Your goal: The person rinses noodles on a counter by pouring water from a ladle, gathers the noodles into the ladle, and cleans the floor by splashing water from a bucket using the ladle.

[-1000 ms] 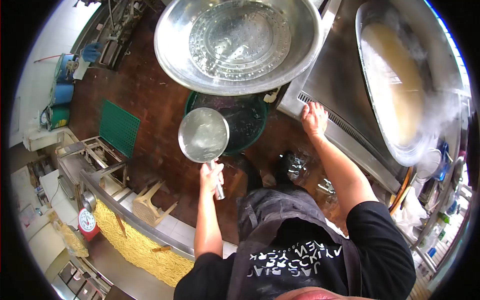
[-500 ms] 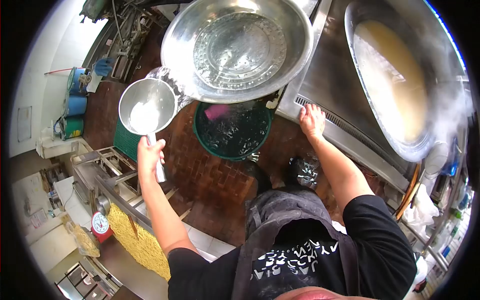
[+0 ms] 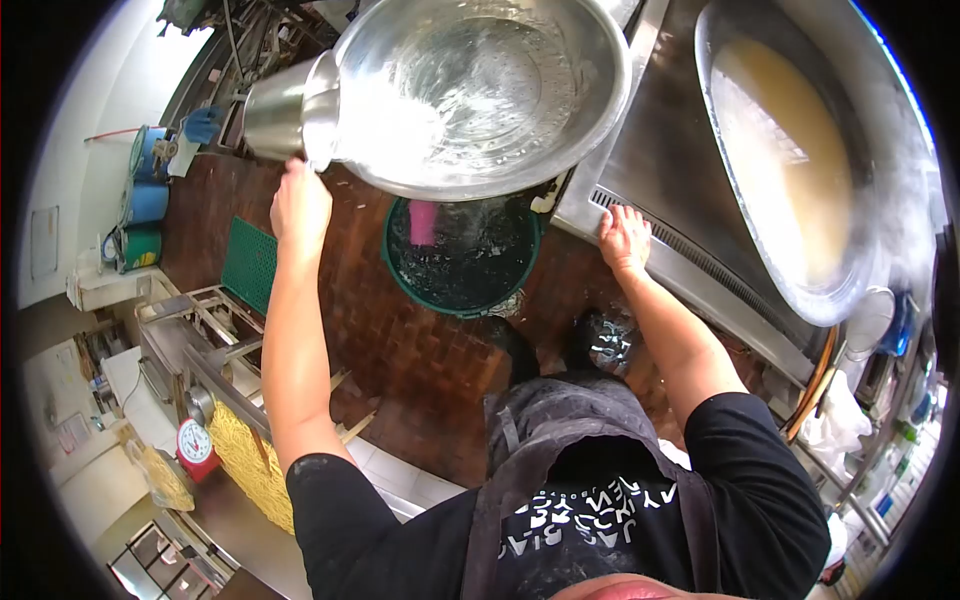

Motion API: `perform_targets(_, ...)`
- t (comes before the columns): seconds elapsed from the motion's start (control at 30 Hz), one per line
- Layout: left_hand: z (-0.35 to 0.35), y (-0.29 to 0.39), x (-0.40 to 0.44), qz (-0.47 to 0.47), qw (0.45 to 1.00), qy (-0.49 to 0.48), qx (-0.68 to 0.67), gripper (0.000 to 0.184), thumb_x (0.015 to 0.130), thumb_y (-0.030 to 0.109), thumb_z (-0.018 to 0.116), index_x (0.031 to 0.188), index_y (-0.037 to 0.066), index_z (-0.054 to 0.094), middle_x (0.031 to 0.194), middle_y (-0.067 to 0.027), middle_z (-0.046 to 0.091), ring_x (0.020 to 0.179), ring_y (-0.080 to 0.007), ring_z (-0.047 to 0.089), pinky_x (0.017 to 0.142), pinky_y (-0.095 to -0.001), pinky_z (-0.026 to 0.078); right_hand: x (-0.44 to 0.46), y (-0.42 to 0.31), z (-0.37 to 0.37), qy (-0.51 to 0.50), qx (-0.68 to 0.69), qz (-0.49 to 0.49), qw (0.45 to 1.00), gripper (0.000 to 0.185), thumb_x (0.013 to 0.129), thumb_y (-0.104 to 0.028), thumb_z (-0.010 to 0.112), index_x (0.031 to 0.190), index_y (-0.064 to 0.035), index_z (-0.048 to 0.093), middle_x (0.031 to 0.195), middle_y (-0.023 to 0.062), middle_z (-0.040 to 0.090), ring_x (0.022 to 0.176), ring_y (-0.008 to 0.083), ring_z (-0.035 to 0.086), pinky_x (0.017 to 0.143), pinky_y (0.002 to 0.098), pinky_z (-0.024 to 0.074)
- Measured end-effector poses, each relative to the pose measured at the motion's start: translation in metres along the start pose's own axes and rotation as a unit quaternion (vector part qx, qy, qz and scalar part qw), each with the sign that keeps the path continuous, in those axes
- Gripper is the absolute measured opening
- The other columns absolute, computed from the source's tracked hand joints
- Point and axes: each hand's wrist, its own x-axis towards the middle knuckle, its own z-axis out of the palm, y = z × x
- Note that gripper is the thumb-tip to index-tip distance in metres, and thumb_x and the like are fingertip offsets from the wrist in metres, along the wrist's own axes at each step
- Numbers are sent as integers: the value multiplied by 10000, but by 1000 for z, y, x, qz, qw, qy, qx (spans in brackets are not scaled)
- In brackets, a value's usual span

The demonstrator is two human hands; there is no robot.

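Note:
My left hand (image 3: 303, 208) is closed on the handle of a metal dipper (image 3: 280, 112), which is tipped on its side at the left rim of a large metal basin (image 3: 590, 150). Bright, glaring water spreads from the dipper's mouth across the basin's dimpled bottom. My right hand (image 3: 625, 237) lies on the vented front edge of the steel stove (image 3: 655, 165), fingers extended and holding nothing. Below the basin, a green tub (image 3: 463, 312) of dark water stands on the floor with a pink object (image 3: 423, 222) in it.
A big wok (image 3: 722, 170) of steaming, cloudy liquid sits in the stove at right. Yellow noodles (image 3: 245, 455) lie on a counter at lower left, near a red scale (image 3: 196, 445). A green mat (image 3: 250, 265) and blue containers (image 3: 150, 200) are at left.
My left hand has moved forward and tipped the dipper from upright towards the basin, where water now spreads. My right hand has stayed on the stove edge.

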Motion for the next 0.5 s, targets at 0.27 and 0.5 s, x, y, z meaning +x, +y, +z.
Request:
perform_targets(0.27, 81, -11, -49, -139, 964, 100, -202, 320, 899, 125, 633, 1098, -69, 474, 971, -321, 645, 956, -485, 648, 846, -543, 520, 1, -1, 4, -7, -14, -3, 1000, 253, 956, -313, 530, 1042, -115, 661, 1044, 100, 653, 1019, 304, 605, 904, 474, 461)
perform_targets(0.5, 265, 23, -221, -356, 818, -97, -443, 418, 878, 194, 740, 1125, -77, 539, 1063, -284, 671, 926, -397, 689, 800, -461, 546, 1, -2, 5, -8, -27, -13, 1000, 265, 952, -306, 516, 1081, -124, 660, 1074, 101, 656, 1043, 304, 605, 910, 471, 459)
